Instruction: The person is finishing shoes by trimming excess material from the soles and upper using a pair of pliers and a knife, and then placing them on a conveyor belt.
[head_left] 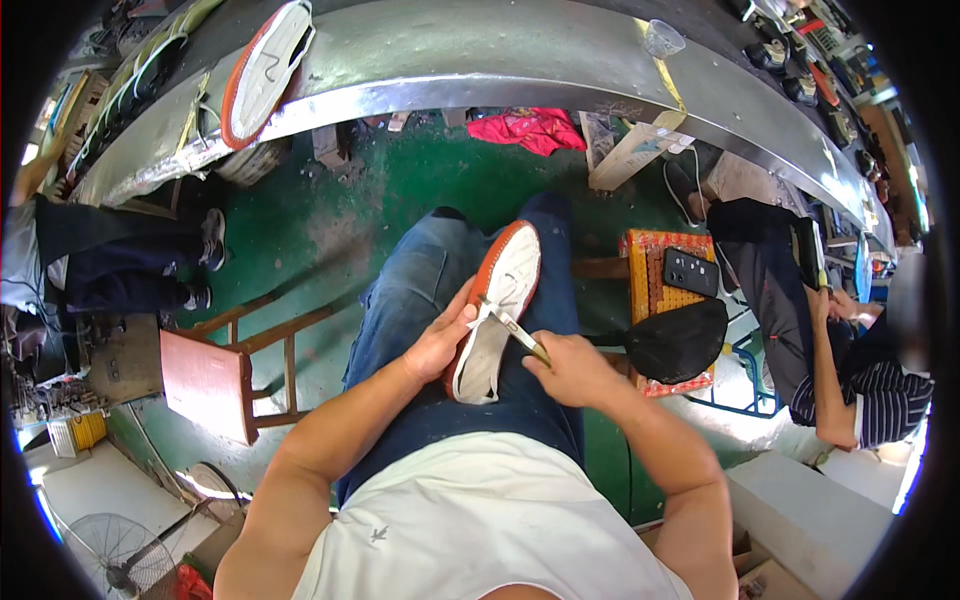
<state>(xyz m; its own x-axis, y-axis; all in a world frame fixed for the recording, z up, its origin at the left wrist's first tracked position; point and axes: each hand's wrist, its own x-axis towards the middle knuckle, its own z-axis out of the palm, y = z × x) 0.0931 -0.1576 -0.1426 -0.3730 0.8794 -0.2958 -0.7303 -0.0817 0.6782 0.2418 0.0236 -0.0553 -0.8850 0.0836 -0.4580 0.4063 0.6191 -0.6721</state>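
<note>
My left hand (440,335) grips a white shoe (517,275) with an orange-brown sole edge, steadying it at its side. The shoe lies over my lap, toe pointing away from me and its opening toward my waist. From the right, my right hand (577,370) is closed around a slim, pale, straight tool (515,333), yellowish near my fingers. The tool's far end meets the shoe at the front of the opening, by my left fingertips. That end is too small to make out its exact kind.
A metal-edged bench (430,70) crosses ahead, with a similar shoe (265,75) and a clear cup (663,40). A stool (210,385) stands left. Right, a seat (655,265) bears a phone (690,272) and black cloth item (680,340). People are at both sides.
</note>
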